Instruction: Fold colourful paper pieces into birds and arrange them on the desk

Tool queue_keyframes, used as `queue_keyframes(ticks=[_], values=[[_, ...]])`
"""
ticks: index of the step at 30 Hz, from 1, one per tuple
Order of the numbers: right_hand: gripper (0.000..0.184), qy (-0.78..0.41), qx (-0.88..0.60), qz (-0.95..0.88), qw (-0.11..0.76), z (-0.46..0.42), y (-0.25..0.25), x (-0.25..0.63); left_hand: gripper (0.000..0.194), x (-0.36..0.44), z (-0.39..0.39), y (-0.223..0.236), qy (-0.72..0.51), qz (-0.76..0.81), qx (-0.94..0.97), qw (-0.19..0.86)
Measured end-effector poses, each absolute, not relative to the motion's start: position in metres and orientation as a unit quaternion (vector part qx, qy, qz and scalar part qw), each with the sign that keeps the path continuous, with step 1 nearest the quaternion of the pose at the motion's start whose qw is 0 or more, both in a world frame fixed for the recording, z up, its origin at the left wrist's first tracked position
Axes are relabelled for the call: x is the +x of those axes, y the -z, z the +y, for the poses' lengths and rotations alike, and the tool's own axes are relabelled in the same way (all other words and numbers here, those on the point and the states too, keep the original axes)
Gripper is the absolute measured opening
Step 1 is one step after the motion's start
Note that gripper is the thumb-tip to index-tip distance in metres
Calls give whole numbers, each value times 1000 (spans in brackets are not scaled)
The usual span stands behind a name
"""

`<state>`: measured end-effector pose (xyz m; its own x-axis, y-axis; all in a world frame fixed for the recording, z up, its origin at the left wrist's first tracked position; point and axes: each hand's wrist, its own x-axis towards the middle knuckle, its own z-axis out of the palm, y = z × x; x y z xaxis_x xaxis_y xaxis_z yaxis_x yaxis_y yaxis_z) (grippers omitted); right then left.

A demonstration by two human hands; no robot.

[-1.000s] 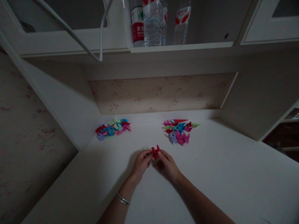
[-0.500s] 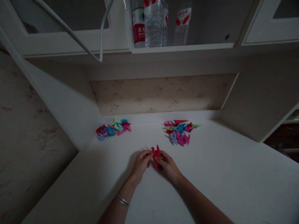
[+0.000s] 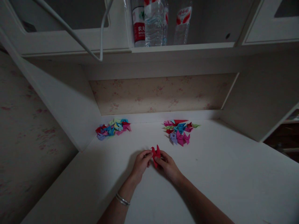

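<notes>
A red origami crane (image 3: 156, 154) is held between my two hands, low over the white desk (image 3: 224, 180). My left hand (image 3: 141, 161) pinches its left side near the small bent head point. My right hand (image 3: 168, 165) grips its right side, thumb across the front of the body. Two narrow points of the crane stick up, and another part reaches down between my hands. Fingers behind the paper are partly hidden.
Colourful folded paper cranes lie in a pile (image 3: 113, 128) at the back left and another pile (image 3: 178, 132) at the back right. Above, a shelf (image 3: 198, 46) holds several plastic bottles (image 3: 154, 26). A white cable (image 3: 86, 49) hangs at the upper left. Side panels bound the desk.
</notes>
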<state>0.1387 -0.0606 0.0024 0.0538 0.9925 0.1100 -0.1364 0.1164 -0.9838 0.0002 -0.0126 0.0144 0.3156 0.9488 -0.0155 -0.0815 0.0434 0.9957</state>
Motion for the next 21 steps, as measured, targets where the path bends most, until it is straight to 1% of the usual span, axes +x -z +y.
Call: queue_keyframes(ticks=[5,14,19,21], values=[[36,-497,-445,-473,575,-62,-4,139,33,0,-13,-14,-425,406,542,600],[39,-510,-436,-471,572,-59,0,138,34,1,-13,-18,-424,410,535,604],[37,-488,-443,-485,574,-60,-2,139,34,-1,-14,-20,-431,399,531,611],[40,-496,-438,-472,582,-60,-4,138,34,-4,-13,-21,-438,391,534,609]])
